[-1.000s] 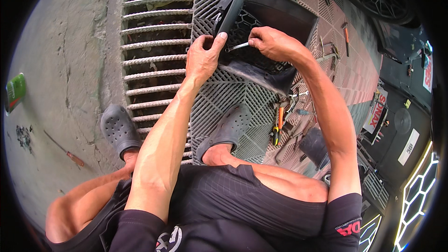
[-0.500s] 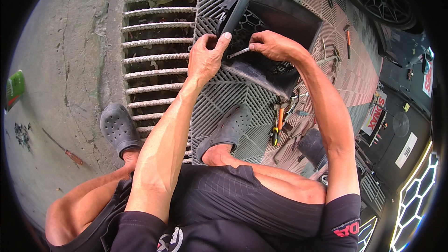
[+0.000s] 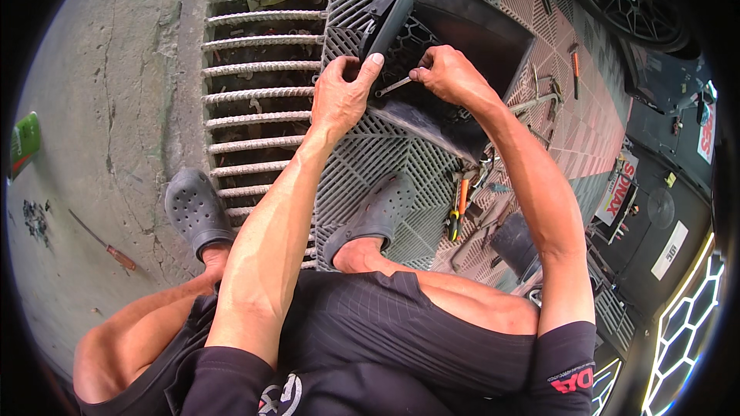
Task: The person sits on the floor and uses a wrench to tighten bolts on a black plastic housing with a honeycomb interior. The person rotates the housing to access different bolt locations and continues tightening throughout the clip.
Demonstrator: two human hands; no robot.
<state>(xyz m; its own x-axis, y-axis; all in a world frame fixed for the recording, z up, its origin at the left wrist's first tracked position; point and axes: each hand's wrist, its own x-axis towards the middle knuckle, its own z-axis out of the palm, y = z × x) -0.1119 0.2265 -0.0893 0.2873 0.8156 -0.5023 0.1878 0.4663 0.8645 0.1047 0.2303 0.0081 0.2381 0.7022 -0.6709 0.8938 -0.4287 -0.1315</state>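
We have the black plastic housing [image 3: 478, 23] in front of us on the slatted floor tiles [image 3: 385, 154], just right of the steel drain grate [image 3: 262, 68], with its open side and honeycomb mesh [image 3: 416, 33] facing up. Our right hand [image 3: 453, 81] pinches the slim ring spanner [image 3: 395, 87], thumb and fingers closed together on its upper end. From those fingers the spanner's long axis runs down and to the left, so its free ring sits at the housing's near left corner. Our left hand [image 3: 339, 100] is the nearer one to that ring: its thumb lies along the housing's left wall just beside it, and its fingers curl round the outer side, holding the edge, though their tips are hidden. Whether the ring is seated over a fastener we cannot tell.

Against the frame half a second ago, the right hand has turned at the wrist: its knuckles ride higher and the wrist has swung in to the left. The spanner slants a touch more steeply, while its ring, our left hand and the housing keep almost the same place.
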